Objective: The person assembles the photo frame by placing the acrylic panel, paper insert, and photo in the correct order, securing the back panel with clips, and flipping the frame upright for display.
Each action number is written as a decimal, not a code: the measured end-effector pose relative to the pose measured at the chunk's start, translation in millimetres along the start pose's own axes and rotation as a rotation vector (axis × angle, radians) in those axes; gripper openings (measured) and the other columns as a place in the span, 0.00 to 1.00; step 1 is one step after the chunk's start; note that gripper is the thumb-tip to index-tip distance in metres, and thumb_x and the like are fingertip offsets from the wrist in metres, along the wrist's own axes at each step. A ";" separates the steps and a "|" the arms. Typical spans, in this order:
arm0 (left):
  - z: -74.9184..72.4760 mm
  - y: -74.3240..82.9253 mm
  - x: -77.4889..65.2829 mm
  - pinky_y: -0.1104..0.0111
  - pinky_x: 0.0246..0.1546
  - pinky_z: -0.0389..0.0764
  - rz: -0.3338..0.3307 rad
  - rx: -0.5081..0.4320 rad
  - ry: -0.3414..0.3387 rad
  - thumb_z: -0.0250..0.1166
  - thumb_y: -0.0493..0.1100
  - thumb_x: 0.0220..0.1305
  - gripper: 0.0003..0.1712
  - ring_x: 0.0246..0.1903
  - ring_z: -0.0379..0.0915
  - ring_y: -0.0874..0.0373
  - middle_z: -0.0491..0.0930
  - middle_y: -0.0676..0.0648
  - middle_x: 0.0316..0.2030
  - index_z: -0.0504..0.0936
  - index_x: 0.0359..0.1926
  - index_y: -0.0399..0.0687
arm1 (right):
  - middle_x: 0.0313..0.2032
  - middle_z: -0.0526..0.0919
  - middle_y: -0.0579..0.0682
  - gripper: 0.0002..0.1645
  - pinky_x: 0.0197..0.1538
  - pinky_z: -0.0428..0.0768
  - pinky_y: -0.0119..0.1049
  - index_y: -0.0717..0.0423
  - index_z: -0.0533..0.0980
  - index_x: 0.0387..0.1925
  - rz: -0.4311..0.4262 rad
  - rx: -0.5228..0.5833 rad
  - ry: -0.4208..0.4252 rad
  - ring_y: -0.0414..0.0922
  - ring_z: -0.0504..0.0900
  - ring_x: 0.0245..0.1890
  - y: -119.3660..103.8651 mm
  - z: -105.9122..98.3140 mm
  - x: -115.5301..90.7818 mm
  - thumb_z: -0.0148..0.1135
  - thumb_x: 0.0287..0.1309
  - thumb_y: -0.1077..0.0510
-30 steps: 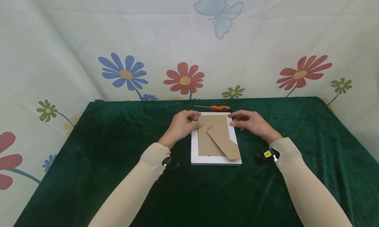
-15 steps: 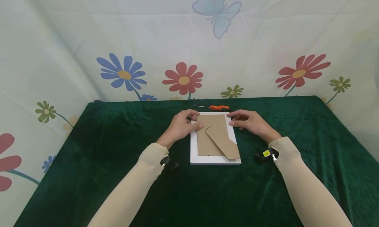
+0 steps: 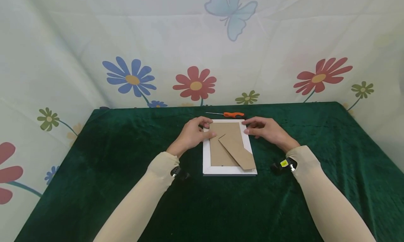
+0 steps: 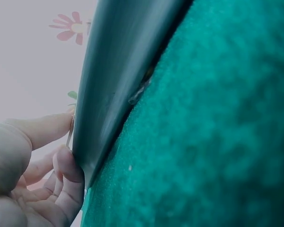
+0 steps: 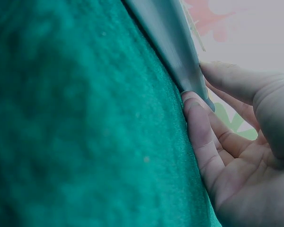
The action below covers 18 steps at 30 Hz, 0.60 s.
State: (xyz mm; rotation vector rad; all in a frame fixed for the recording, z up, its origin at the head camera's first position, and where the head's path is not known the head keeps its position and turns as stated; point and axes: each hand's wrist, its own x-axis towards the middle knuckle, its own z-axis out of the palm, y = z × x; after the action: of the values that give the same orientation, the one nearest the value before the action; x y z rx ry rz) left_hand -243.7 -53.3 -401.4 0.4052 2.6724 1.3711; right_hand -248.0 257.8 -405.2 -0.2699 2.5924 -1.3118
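A white picture frame [image 3: 206, 159] lies face down, its brown backing board [image 3: 225, 127] upward. The stand leg [image 3: 241, 152] slants across the board, its wide end over the near right corner. My left hand [image 3: 190, 134] grips the far left corner, thumb on top reaching onto the board, fingers curled at the outer edge. On the opposite side, my right hand [image 3: 268, 130] holds the far right corner between thumb and fingers. The right wrist view shows fingertips low against the frame's side [image 5: 173, 42], close to the cloth. In the left wrist view, fingers meet the frame's side [image 4: 109, 90].
A screwdriver [image 3: 233, 114] with an orange handle lies just beyond the frame, its shaft pointing left. Dark green cloth [image 3: 126, 147] covers the table. Behind it hangs a pale curtain [image 3: 176, 35] printed with flowers and a butterfly.
Both hands keep their places on the frame. The whole view has shifted very slightly; nothing else visibly differs.
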 end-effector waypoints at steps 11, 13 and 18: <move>0.6 1.7 -2.3 0.60 0.47 0.81 -0.004 0.037 -0.004 0.77 0.46 0.67 0.30 0.46 0.73 0.49 0.77 0.45 0.52 0.82 0.67 0.46 | 0.54 0.82 0.56 0.31 0.54 0.81 0.44 0.49 0.78 0.69 0.009 0.004 -0.006 0.54 0.80 0.48 -3.6 -0.3 -1.9 0.70 0.71 0.44; 0.8 1.5 -2.2 0.60 0.47 0.81 0.000 0.051 -0.006 0.77 0.47 0.67 0.30 0.46 0.73 0.49 0.76 0.45 0.52 0.82 0.67 0.46 | 0.55 0.82 0.56 0.31 0.54 0.81 0.44 0.49 0.78 0.69 0.012 0.004 -0.006 0.54 0.80 0.48 -3.6 -0.3 -2.2 0.71 0.70 0.44; 1.6 0.2 -1.6 0.60 0.46 0.80 0.008 0.074 -0.001 0.78 0.48 0.66 0.30 0.46 0.71 0.49 0.75 0.45 0.50 0.83 0.66 0.47 | 0.55 0.82 0.56 0.31 0.54 0.81 0.45 0.49 0.78 0.69 0.012 0.004 -0.005 0.54 0.80 0.48 -3.2 0.0 -1.9 0.70 0.71 0.44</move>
State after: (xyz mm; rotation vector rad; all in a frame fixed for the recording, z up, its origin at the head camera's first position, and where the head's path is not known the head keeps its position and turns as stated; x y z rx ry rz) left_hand -241.7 -52.3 -402.2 0.4245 2.7297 1.2770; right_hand -245.9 256.5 -402.4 -0.2561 2.5828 -1.3107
